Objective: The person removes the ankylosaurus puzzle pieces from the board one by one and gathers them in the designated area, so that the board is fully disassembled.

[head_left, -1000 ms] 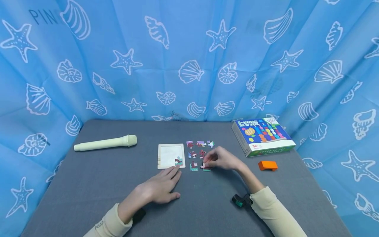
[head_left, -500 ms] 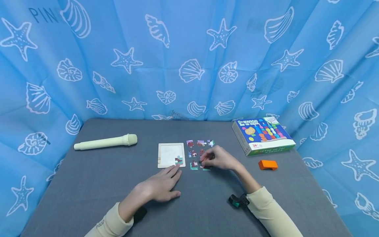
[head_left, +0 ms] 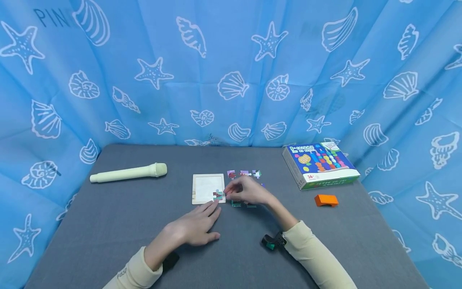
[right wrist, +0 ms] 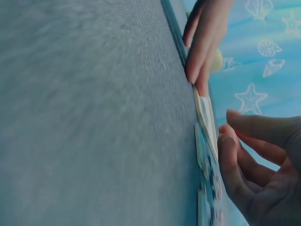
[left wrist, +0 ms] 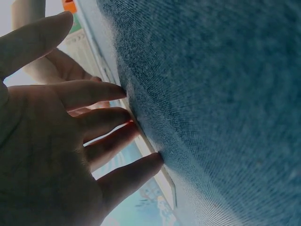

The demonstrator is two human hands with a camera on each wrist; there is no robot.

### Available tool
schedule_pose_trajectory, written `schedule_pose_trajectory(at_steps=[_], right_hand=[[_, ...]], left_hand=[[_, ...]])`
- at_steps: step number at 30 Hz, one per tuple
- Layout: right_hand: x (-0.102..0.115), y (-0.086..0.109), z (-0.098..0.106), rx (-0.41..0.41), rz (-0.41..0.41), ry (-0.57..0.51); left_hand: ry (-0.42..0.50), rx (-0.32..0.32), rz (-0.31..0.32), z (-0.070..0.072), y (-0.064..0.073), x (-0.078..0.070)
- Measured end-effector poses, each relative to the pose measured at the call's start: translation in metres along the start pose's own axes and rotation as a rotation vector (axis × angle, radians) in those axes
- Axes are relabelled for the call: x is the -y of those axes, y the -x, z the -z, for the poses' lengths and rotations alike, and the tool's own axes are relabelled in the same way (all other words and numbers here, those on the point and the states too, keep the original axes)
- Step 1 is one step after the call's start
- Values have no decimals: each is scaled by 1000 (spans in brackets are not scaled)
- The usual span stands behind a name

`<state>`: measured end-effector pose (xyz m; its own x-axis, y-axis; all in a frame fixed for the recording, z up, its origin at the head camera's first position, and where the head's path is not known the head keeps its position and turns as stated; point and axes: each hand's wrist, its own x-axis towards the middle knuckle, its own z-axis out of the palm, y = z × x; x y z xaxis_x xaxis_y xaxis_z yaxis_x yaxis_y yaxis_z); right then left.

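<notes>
My left hand (head_left: 196,226) lies palm down with its fingers spread. Its fingertips touch the near edge of a square wooden puzzle frame (head_left: 194,188). One jigsaw piece (head_left: 217,195), green and dark red, sits in the frame's near right corner. Over the frame's right edge, my right hand (head_left: 249,191) pinches a small jigsaw piece between thumb and curled fingers; only a dark bit shows in the head view, and the fingers hide it in the right wrist view. Loose pieces (head_left: 231,174) lie in rows right of the frame, partly covered by this hand.
A pale green toy microphone (head_left: 128,173) lies at the back left. At the back right is a colourful toy box (head_left: 321,164), with an orange arched block (head_left: 326,200) in front. A blue curtain (head_left: 231,72) hangs behind the grey tabletop (head_left: 231,257).
My right hand has moved left from the loose pieces to the frame's right edge, now covering the nearer rows. The left hand stays where it was.
</notes>
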<state>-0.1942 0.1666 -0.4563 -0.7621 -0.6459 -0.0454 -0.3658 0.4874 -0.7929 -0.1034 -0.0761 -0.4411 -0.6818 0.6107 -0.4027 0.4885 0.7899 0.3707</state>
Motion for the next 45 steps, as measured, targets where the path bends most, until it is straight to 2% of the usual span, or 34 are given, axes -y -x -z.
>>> schedule_pose_trajectory(at_steps=[5,10,17,21,28,34,37,41,45], right_hand=[[2,-19,-9,-14,-7,45],[8,-32,-14,-37,-60,127],[12,-39,-18,-43,-131,164],[11,-38,-18,-41,-141,161],[11,-35,-17,-52,-118,114],[4,-27,-15,-79,-81,1],[3,-20,-11,-86,-68,-47],[3,-6,-1,-97,-52,-55],[0,10,9,-100,-85,-70]], left_hand=[[9,1,-3,0,0,1],[10,-15,-20,-1,1,1],[18,-12,-16,-1,1,2],[25,-5,-16,0,1,2],[14,7,-9,-1,0,2],[22,3,0,-1,0,1],[21,0,-2,-1,0,0],[16,-2,-6,-1,0,0],[11,-5,-5,-2,1,0]])
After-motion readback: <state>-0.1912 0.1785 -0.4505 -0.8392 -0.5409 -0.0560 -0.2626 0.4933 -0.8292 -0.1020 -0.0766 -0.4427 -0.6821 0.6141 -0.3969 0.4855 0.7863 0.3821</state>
